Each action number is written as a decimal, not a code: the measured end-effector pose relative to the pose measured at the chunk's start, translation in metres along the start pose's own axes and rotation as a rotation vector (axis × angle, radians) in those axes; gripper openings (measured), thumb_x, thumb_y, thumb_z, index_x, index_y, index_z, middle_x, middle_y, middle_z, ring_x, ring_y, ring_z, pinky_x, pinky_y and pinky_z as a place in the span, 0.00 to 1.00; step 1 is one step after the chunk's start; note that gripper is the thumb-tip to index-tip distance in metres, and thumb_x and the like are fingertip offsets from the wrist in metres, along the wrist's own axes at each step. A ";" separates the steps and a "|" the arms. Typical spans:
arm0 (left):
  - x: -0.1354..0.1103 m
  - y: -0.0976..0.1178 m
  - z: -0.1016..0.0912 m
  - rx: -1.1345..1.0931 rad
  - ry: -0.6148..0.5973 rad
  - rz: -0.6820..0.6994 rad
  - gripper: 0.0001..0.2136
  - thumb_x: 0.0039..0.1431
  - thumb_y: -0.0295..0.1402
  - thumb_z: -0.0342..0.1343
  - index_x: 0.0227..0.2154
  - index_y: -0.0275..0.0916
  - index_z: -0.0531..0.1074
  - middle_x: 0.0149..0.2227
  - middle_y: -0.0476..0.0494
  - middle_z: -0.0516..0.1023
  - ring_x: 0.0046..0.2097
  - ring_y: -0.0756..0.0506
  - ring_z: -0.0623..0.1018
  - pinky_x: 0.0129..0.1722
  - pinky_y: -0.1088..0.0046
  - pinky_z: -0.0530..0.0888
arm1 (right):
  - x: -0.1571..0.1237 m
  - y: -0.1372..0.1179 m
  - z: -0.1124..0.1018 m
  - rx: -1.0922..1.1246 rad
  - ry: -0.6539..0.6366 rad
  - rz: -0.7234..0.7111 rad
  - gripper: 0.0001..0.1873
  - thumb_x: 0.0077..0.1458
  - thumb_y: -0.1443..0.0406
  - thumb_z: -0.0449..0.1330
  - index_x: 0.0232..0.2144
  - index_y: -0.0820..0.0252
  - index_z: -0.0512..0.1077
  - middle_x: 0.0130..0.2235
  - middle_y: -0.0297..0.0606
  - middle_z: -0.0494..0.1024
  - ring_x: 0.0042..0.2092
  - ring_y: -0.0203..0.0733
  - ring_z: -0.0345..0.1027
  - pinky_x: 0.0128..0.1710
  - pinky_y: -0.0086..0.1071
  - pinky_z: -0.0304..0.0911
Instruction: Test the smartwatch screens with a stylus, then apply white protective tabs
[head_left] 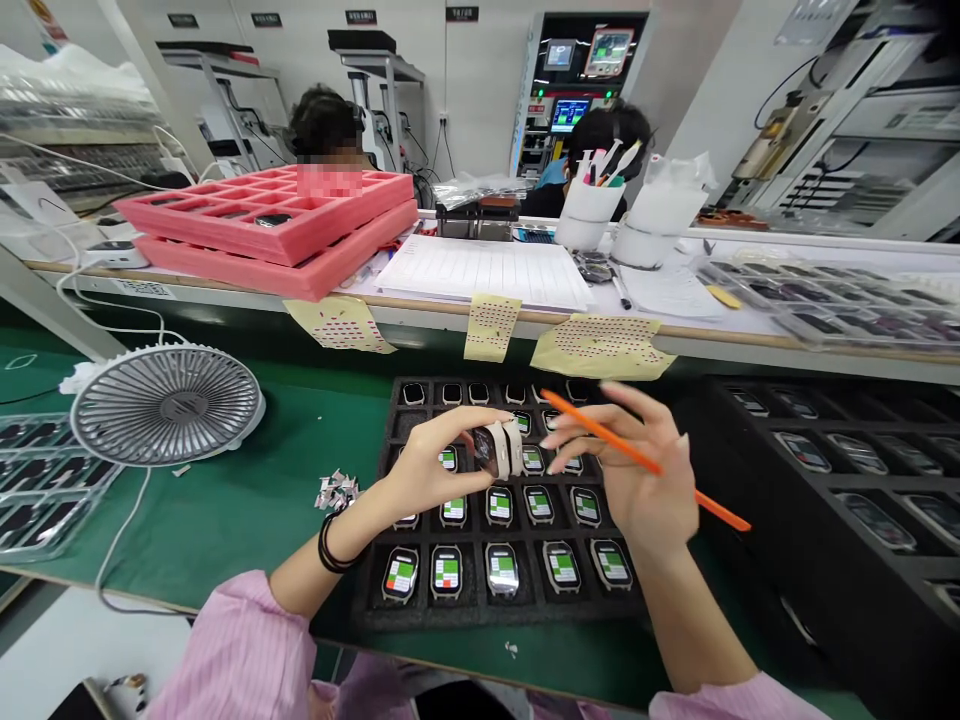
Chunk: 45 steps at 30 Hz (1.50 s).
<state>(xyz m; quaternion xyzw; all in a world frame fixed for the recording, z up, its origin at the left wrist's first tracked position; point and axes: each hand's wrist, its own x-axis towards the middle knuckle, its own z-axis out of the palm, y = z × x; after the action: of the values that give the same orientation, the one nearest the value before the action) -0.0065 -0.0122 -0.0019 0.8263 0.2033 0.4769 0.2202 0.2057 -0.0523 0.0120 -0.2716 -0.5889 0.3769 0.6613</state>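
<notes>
My left hand (pixel 431 465) is closed around two or three watch bodies (pixel 501 448), held on edge above a black tray (pixel 375 590). My right hand (pixel 637 470) grips an orange stick (pixel 645 462) between its fingers, and its fingertips reach toward the held watch bodies. The tray holds several rows of watch bodies (pixel 502 568) with lit green, red and white screens. A black band sits on my left wrist.
A small white fan (pixel 166 402) lies on the green mat at left, with a heap of small tabs (pixel 337 490) beside it. More black trays (pixel 840 470) sit at right. Pink foam trays (pixel 270 225), paper sheets, and cups stand on the shelf behind. Two people sit beyond.
</notes>
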 end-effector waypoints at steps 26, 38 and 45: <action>-0.002 0.009 0.007 -0.004 0.028 -0.062 0.23 0.51 0.21 0.60 0.52 0.39 0.70 0.50 0.38 0.79 0.48 0.43 0.80 0.33 0.76 0.79 | -0.023 -0.001 0.002 -0.279 0.038 -0.275 0.24 0.66 0.65 0.46 0.33 0.56 0.82 0.30 0.38 0.83 0.31 0.45 0.75 0.30 0.40 0.68; -0.003 0.010 0.010 0.014 0.032 -0.063 0.24 0.50 0.20 0.59 0.52 0.39 0.70 0.50 0.39 0.78 0.46 0.45 0.80 0.33 0.78 0.79 | -0.022 -0.003 0.006 -0.238 -0.057 -0.217 0.25 0.67 0.66 0.44 0.36 0.57 0.82 0.31 0.38 0.82 0.34 0.44 0.75 0.34 0.40 0.68; -0.003 0.007 0.012 0.063 0.028 -0.062 0.22 0.52 0.21 0.59 0.51 0.39 0.71 0.49 0.39 0.79 0.46 0.44 0.80 0.34 0.76 0.80 | -0.020 -0.001 0.005 -0.191 -0.053 -0.144 0.24 0.67 0.67 0.45 0.34 0.56 0.81 0.28 0.37 0.81 0.30 0.42 0.74 0.31 0.38 0.68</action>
<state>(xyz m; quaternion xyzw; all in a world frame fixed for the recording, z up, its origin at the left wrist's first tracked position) 0.0031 -0.0216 -0.0057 0.8193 0.2466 0.4749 0.2057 0.2002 -0.0695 0.0024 -0.2803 -0.6576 0.2777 0.6419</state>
